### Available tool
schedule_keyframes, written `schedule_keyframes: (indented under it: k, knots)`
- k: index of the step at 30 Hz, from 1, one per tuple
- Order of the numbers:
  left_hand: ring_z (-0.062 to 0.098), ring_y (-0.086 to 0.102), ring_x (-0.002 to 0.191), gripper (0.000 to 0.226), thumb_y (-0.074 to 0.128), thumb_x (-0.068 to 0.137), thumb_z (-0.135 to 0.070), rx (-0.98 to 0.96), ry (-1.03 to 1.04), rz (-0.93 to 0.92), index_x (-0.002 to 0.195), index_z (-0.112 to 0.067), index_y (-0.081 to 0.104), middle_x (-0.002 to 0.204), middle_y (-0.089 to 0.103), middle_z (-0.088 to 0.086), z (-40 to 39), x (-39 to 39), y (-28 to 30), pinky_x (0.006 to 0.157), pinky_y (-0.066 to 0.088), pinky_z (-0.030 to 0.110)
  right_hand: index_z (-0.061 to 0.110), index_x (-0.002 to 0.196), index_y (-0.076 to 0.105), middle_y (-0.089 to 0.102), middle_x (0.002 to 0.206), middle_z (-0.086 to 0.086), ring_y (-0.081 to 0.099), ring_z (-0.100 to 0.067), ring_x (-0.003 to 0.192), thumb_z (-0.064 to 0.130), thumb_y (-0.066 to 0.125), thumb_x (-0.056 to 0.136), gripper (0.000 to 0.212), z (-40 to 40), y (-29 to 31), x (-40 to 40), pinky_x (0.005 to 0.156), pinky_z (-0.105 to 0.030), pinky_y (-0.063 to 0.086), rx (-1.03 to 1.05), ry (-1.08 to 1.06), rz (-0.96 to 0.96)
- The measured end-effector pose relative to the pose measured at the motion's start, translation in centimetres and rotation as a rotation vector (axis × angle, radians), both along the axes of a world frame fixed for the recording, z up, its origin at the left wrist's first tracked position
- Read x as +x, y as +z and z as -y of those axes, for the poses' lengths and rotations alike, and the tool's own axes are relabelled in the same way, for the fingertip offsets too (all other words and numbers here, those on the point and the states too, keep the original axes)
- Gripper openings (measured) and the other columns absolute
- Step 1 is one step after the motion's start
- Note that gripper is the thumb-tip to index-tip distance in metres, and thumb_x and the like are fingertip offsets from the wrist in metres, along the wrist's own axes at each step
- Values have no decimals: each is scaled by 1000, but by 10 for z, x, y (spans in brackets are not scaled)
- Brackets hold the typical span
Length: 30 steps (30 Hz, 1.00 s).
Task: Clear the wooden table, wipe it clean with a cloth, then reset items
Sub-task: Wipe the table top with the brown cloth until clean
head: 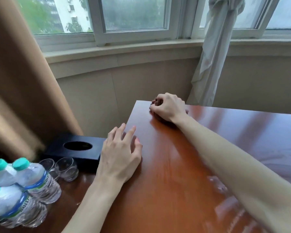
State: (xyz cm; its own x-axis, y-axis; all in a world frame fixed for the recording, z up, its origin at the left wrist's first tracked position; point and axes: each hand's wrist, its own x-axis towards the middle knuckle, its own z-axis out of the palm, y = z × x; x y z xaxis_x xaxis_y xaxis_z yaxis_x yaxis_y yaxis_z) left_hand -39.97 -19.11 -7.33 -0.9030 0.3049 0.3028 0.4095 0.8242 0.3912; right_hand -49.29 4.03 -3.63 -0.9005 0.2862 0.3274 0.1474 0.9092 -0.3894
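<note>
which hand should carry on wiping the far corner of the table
Right. The right hand is already at the far corner of the wooden table, curled round a dark cloth. The left hand rests open at the near left edge, holding nothing.

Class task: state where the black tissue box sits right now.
Head view, left side: the black tissue box sits on a lower surface beside the wooden table, behind two glasses.

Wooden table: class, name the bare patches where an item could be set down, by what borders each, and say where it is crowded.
Bare: the table between the left hand and the right forearm; also beyond the forearm toward the right edge. Crowded: the lower surface at left, with bottles, two glasses and a black box. The right hand grips a dark cloth at the far corner.
</note>
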Motion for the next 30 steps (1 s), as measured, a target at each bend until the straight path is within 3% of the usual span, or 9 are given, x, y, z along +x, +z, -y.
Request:
schedule_keyframes:
  k: [4,8,16,19,21,25,30]
  knots:
    - [18,26,148,63,29,91,-51,-4,10,45,150,-36,43,160,36,-1,1,-1,3,117,28,38,33,97,74,69,103,1,64,-31,102,49,64,78,27,-4,2,-46,75,-34,36,-13,-74,-16]
    - [21,26,148,65,27,89,-51,-21,12,105,149,-32,46,160,37,1,0,-1,4,119,27,40,29,103,71,64,105,-2,61,-32,107,50,61,81,32,12,-7,-11,77,-37,40,16,-66,-17]
    - [28,26,148,65,29,88,-44,-27,56,61,144,-23,54,157,41,10,4,22,26,118,22,44,39,107,67,59,98,15,56,-12,95,57,56,80,35,83,-4,214,67,-28,38,73,262,-38]
    - [28,27,148,64,30,88,-43,-21,58,45,144,-23,54,156,42,11,6,26,27,119,22,45,38,104,68,61,99,17,56,-7,96,58,56,80,34,92,-4,257,67,-25,42,59,334,-52]
    - [27,28,147,64,31,88,-43,-6,57,42,144,-22,54,156,42,11,6,26,26,118,22,44,39,105,68,60,97,15,57,-8,96,60,54,79,36,88,-1,246,73,-31,51,52,350,-28]
    - [26,31,146,60,36,90,-43,17,30,-1,142,-22,57,154,45,10,5,21,19,117,26,44,42,105,69,58,90,13,62,-16,96,62,53,75,39,63,-3,166,79,-36,54,15,196,-48]
    - [21,26,148,54,40,96,-44,26,30,68,147,-29,50,159,36,6,-1,3,7,116,29,42,34,104,72,67,104,4,65,-27,103,56,59,79,36,37,-6,37,78,-35,44,44,34,-44]
